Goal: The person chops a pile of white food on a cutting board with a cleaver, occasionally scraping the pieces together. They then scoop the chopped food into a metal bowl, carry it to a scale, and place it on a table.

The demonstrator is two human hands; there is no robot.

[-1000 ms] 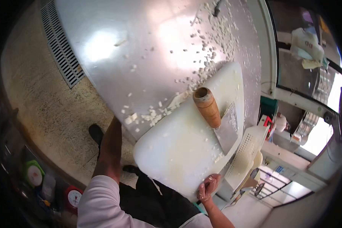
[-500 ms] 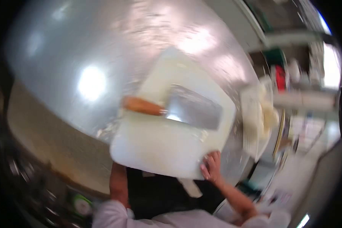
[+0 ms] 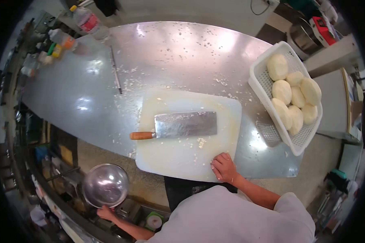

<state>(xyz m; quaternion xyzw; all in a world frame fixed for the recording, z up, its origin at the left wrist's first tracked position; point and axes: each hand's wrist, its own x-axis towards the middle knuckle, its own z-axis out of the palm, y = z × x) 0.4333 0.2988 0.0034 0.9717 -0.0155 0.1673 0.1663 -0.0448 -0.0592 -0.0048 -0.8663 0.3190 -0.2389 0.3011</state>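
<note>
Low on the left, beside the table, my left hand (image 3: 105, 213) grips the near rim of a shiny metal bowl (image 3: 106, 186). The fingers on the far side of that rim are partly hidden. My right hand (image 3: 224, 168) rests on the near right corner of a white cutting board (image 3: 166, 156), its fingers slightly bent and apart, holding nothing. Flat on the board lies a cleaver (image 3: 186, 124), its wooden handle pointing left. Small pale crumbs (image 3: 201, 142) lie just below the blade.
A white perforated basket (image 3: 258, 79) with several pale, peeled-looking round pieces (image 3: 282, 92) stands on the metal table (image 3: 174, 48) at right. A thin rod (image 3: 115, 71) lies left of the board. Bottles (image 3: 85, 19) line the far left edge. Pale scraps are scattered about.
My view has turned toward the left. My left hand, hidden near the board's lower left before, is now down by the metal bowl, gripping it. My right hand stays on the board's corner.
</note>
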